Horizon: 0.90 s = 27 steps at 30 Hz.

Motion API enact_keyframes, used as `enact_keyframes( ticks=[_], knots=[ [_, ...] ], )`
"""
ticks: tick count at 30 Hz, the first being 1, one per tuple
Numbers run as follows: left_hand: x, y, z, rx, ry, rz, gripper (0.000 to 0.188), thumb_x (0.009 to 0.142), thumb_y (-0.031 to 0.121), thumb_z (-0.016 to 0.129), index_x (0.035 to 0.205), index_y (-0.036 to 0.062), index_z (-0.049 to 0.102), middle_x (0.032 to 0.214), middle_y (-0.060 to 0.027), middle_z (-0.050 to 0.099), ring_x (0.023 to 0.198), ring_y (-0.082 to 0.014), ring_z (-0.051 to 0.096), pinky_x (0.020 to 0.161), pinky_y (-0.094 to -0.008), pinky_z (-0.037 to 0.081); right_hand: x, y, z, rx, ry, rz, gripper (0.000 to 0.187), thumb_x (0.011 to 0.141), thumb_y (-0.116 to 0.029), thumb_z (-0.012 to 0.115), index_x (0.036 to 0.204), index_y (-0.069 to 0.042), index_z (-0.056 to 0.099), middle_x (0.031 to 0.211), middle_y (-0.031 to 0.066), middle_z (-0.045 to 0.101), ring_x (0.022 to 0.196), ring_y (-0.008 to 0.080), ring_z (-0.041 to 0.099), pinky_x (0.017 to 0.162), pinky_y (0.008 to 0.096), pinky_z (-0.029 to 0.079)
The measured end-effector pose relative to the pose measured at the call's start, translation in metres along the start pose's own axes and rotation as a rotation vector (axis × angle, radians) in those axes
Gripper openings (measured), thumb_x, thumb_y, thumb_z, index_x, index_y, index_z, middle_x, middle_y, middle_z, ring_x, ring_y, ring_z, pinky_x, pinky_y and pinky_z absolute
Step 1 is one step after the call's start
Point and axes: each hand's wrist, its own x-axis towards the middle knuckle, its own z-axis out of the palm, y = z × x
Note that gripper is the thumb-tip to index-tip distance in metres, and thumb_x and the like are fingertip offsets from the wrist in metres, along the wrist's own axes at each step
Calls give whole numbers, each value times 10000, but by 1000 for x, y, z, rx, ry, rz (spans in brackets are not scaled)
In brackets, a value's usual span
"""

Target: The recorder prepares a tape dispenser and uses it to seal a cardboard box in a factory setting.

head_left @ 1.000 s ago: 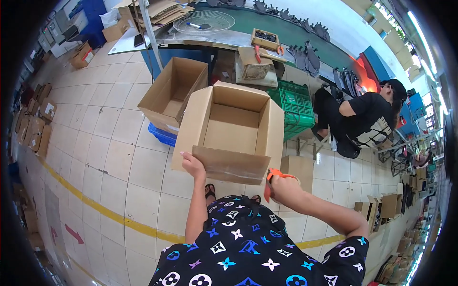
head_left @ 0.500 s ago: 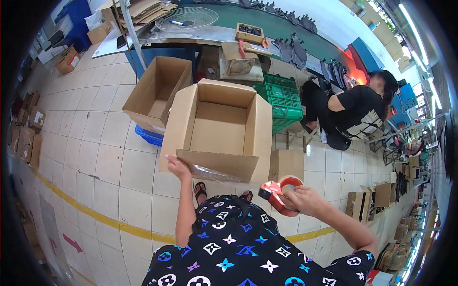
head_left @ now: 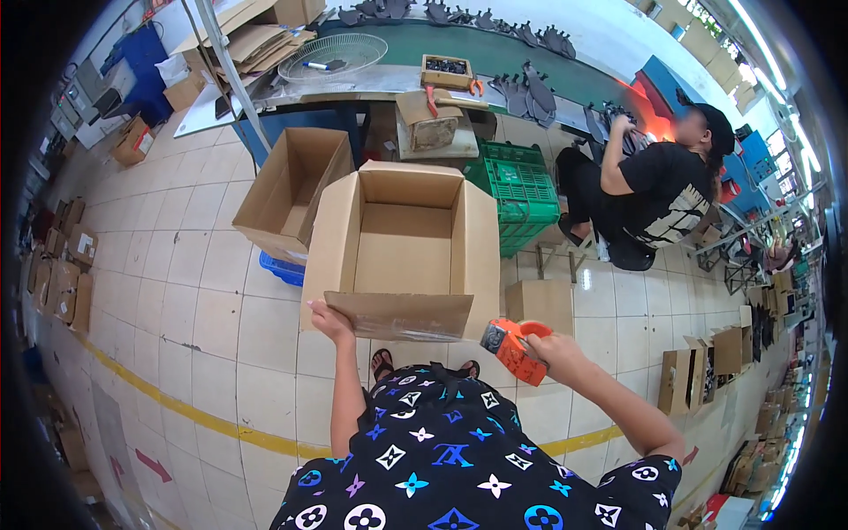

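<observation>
An empty brown cardboard box (head_left: 409, 243) is held up in front of me, its top flaps spread outward. My left hand (head_left: 332, 321) grips the left end of the near flap, fingers partly hidden behind the cardboard. Shiny clear tape (head_left: 415, 329) runs along the lower edge of that flap. To the right of the box, my right hand (head_left: 555, 353) is wrapped round an orange tape dispenser (head_left: 514, 350), which is tilted and apart from the cardboard.
Another open cardboard box (head_left: 296, 185) stands on a blue crate at left. Right of my box are a green plastic crate (head_left: 519, 190) and a closed carton (head_left: 541, 305). A co-worker (head_left: 658, 177) sits by the conveyor bench (head_left: 415, 40). Tools lie on the bench.
The tape dispenser has turned in my right hand and moved slightly up. The box sits a little lower in view. The co-worker's arm has risen toward the bench.
</observation>
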Motion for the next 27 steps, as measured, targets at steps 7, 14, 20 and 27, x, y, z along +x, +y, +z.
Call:
enact_keyframes(
  ticks=[7, 14, 20, 27],
  knots=[
    [-4, 9, -5, 27, -26, -43, 555, 1058, 454, 294, 628, 109, 352, 615, 50, 356, 589, -101, 321, 556, -296, 315, 11, 15, 21, -148, 277, -113, 240, 827, -262, 673, 865, -66, 538, 769, 124, 638, 808, 288, 640, 858, 398, 485],
    [-9, 23, -24, 93, -235, -187, 616, 1026, 541, 300, 689, 83, 537, 648, 31, 451, 637, -97, 435, 612, -256, 343, -10, 5, 48, -93, 313, -76, 263, 845, -310, 666, 876, -67, 570, 732, 106, 612, 787, 266, 636, 968, 393, 459],
    [-22, 33, -31, -20, -218, -163, 537, 1021, 441, 317, 759, 40, 560, 682, -16, 497, 668, -129, 485, 642, -270, 394, -24, -10, 70, 3, 348, 22, 262, 861, -318, 657, 864, -69, 577, 711, 103, 605, 773, 263, 636, 973, 395, 458],
    [-17, 141, 45, -40, -46, 117, 397, 991, 265, 336, 773, 27, 567, 743, -70, 540, 713, -158, 529, 659, -335, 438, -47, -27, 79, 110, 424, 36, 287, 871, -323, 653, 939, -47, 615, 708, 99, 622, 772, 267, 644, 979, 408, 456]
  ],
)
